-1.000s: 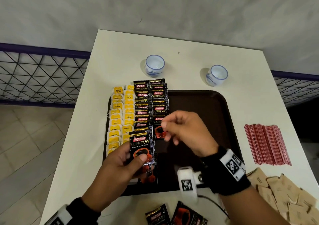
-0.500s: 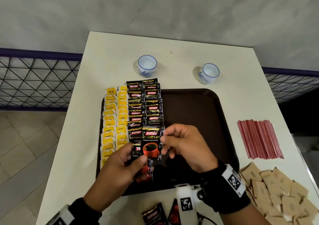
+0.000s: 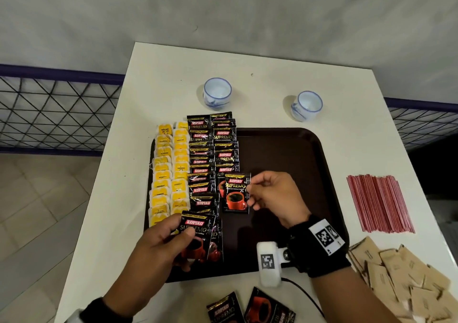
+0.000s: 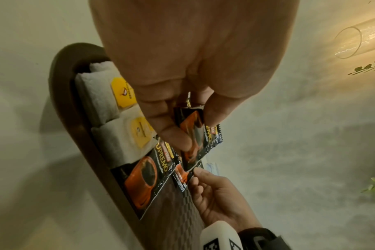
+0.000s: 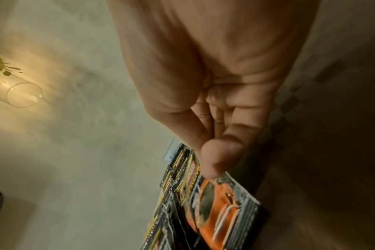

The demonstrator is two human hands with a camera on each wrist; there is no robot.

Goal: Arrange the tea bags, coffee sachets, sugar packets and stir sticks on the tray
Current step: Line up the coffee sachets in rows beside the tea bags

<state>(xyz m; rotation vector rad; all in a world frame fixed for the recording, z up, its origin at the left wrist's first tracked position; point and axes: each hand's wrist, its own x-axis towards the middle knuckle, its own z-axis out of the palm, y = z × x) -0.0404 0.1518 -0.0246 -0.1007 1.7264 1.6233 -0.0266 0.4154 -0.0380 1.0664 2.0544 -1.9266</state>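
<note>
A dark brown tray (image 3: pixel 285 144) lies on the white table. Two columns of yellow tea bags (image 3: pixel 171 171) fill its left edge, and two columns of black coffee sachets (image 3: pixel 213 154) stand beside them. My right hand (image 3: pixel 250 193) pinches the right edge of one coffee sachet (image 3: pixel 235 193) at the foot of the second coffee column; the right wrist view shows thumb and finger on that sachet (image 5: pixel 220 203). My left hand (image 3: pixel 173 238) grips a small stack of coffee sachets (image 3: pixel 200 238) over the tray's near left part, also seen as sachets (image 4: pixel 195 138) in the left wrist view.
Red stir sticks (image 3: pixel 379 203) lie in a bundle right of the tray. Brown sugar packets (image 3: pixel 401 278) are piled at the near right. Two coffee sachets (image 3: pixel 250 308) lie on the table before the tray. Two white-and-blue cups (image 3: pixel 217 94) (image 3: pixel 307 105) stand behind it.
My right hand took a sachet off the left hand's stack and carried it up to the foot of the second coffee column. The left hand stayed low with its stack.
</note>
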